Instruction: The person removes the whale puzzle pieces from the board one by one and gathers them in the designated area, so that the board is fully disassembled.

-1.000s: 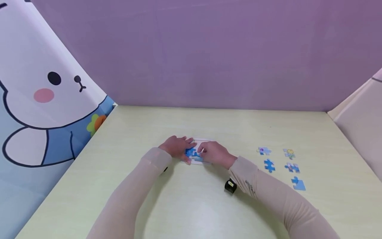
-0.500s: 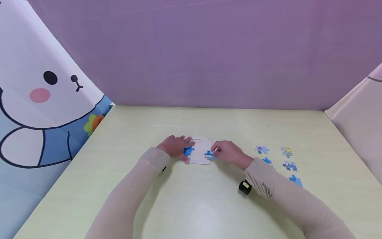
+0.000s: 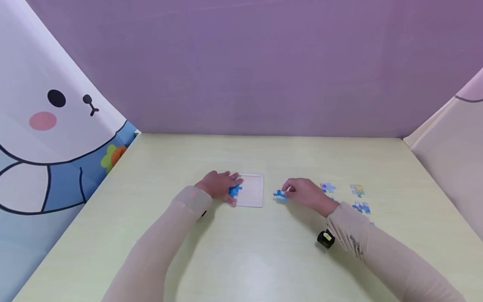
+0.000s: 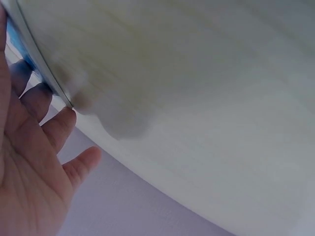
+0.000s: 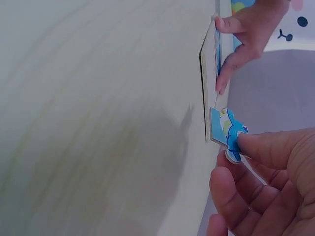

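My left hand (image 3: pixel 219 185) rests with spread fingers on the left side of a square white puzzle tray (image 3: pixel 252 192). Part of a blue puzzle piece (image 3: pixel 235 191) shows between its thumb and fingers, inside the tray. To the right of the tray, my right hand (image 3: pixel 307 195) pinches another jigsaw piece (image 5: pixel 227 132) between thumb and fingers. That piece is light and darker blue with a printed figure, and it is held above the table in the right wrist view. In the left wrist view, the left fingers (image 4: pixel 61 125) lie along the tray's edge.
Several loose puzzle pieces lie to the right, among them one with a spiral (image 3: pixel 327 187), one with a yellow sun (image 3: pixel 357 190) and a mixed-colour one (image 3: pixel 361 207). The right forearm (image 3: pixel 392 251) covers others. A purple backdrop (image 3: pixel 264 75) stands behind the pale table (image 3: pixel 226 260).
My right hand has lifted the blue piece out of the tray and carried it right, past the tray's edge. The left hand stays on the tray. The head view has shifted slightly.
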The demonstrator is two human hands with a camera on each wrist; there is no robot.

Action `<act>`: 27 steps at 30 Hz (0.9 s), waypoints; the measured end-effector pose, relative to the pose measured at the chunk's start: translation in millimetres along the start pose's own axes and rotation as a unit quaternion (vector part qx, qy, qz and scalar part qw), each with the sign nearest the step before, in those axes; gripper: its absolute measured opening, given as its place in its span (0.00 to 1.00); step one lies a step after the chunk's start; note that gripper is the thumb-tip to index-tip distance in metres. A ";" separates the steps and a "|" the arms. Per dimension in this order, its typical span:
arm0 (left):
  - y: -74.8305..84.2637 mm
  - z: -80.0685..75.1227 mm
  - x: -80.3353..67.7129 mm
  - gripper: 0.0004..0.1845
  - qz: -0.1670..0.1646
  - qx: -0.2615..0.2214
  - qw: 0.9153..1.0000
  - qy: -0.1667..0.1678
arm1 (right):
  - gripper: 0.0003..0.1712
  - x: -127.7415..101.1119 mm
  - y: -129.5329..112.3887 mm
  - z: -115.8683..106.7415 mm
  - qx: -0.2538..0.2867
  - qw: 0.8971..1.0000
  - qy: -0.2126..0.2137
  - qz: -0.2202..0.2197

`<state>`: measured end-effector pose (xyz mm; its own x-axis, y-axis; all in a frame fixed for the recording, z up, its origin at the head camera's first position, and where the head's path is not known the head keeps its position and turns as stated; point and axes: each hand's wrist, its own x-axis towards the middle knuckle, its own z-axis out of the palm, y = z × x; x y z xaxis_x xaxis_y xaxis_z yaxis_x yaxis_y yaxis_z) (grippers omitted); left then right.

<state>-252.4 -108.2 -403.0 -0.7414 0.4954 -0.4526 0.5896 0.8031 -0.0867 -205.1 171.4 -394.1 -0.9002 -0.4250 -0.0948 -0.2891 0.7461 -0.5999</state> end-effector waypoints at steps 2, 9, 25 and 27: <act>-0.8 -0.3 -0.3 0.47 0.000 0.001 1.000 0.000 | 0.06 -3.4 3.2 -2.3 -0.002 1.000 0.002 0.004; -1.6 -0.3 -1.2 0.46 0.001 0.001 1.000 0.003 | 0.06 -19.5 14.0 -10.1 0.012 1.000 0.002 0.025; -0.3 0.3 -1.6 0.46 0.017 -0.008 1.000 0.016 | 0.05 -57.4 44.9 -30.7 0.015 0.999 0.023 0.032; -0.1 0.8 -1.5 0.46 0.019 -0.009 1.000 0.018 | 0.05 -61.7 47.3 -32.1 0.018 0.999 0.020 0.035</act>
<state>-251.1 -109.3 -403.0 -0.7297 0.5370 -0.4233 0.6118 0.7892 -0.0532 -173.7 249.4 -391.2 -0.9305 -0.3508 -0.1057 -0.2139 0.7542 -0.6208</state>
